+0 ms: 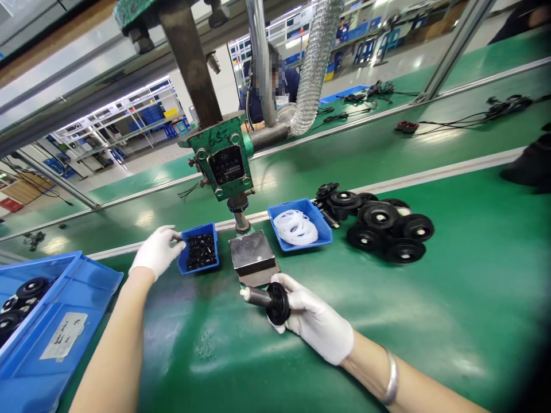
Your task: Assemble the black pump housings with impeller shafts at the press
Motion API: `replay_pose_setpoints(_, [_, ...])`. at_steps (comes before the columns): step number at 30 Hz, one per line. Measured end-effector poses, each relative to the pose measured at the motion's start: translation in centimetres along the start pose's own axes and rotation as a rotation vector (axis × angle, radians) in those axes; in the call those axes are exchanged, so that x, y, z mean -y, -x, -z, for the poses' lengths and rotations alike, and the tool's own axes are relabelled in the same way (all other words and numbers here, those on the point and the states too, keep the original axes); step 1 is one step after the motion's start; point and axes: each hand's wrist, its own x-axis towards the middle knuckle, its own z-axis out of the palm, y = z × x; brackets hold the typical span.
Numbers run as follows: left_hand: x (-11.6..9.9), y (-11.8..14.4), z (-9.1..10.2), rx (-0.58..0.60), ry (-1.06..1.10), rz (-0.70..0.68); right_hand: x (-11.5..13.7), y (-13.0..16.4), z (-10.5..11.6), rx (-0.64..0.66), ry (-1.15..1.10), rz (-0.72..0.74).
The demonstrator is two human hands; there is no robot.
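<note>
Both my hands wear white gloves. My right hand (pixel 316 321) grips a black wheel on a metal shaft (pixel 271 299), held just in front of the dark metal block (pixel 252 252) under the green press (pixel 221 155). My left hand (pixel 157 249) reaches to the rim of a small blue tray of black parts (pixel 198 250), fingertips at its left edge; whether it holds a part is hidden. A second blue tray (pixel 299 228) right of the block holds white rings.
A pile of black wheels (pixel 381 226) lies right of the ring tray. A large blue bin (pixel 51 321) with wheels sits at the near left. A person sits behind the press across the green belt. Cables lie on the far belt (pixel 365 94).
</note>
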Motion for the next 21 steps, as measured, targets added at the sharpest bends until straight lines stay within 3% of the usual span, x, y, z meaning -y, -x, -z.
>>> replay_pose_setpoints(2, [-0.2, 2.3, 0.3, -0.14, 0.402, 0.012, 0.0, -0.1, 0.0, -0.022, -0.018, -0.043])
replay_pose_setpoints(4, [-1.2, 4.9, -0.2, -0.16, 0.975, 0.009, 0.0, 0.0, -0.1, -0.057, -0.007, -0.053])
replay_pose_setpoints(6, [-3.1, 7.2, -1.5, -0.012, 1.41, 0.02, 0.0, 0.1, -0.3, -0.092, 0.031, -0.039])
replay_pose_setpoints(8, [-5.5, 8.8, -3.2, 0.177, 1.668, 0.074, 0.1, 0.1, -0.5, -0.112, 0.08, -0.033])
replay_pose_setpoints(11, [-8.6, 9.7, -5.6, 0.385, 1.904, 0.165, 0.4, 0.2, -0.7, -0.131, 0.119, -0.005])
replay_pose_setpoints(13, [-9.7, 9.7, -6.7, 0.461, 2.013, 0.204, 0.7, 0.2, -0.7, -0.141, 0.116, 0.028])
replay_pose_setpoints(21, [-10.6, 9.4, -9.2, 0.493, 2.163, 0.281, 1.4, 0.2, -0.8, -0.211, 0.161, 0.074])
